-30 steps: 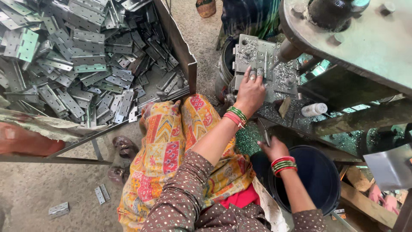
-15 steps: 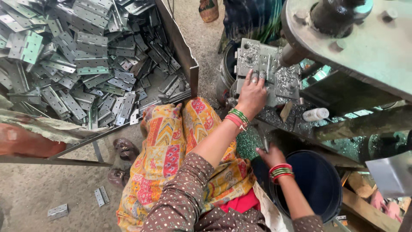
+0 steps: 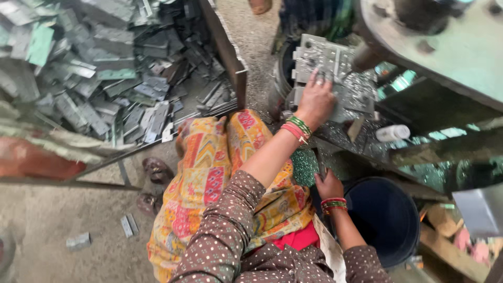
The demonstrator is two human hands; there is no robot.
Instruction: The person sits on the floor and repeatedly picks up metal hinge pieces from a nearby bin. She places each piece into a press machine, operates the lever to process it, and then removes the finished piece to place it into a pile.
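Landmark: punched steel die plate [image 3: 335, 78], under the green press frame [image 3: 445, 47].
Left hand [image 3: 314, 99]: laid flat on the plate, fingers spread, nothing gripped.
Right hand [image 3: 329, 184]: below the plate, beside the dark bucket [image 3: 387, 220]; grasp cannot be told.
Handling: fingers judged best kept off the punch zone.
Stock: metal blanks [image 3: 105, 68] heaped left of the plate.

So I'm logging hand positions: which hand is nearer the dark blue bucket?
The right hand. It sits low beside the dark blue bucket, close to its rim. The left hand is stretched forward, resting on the grey metal plate well above it.
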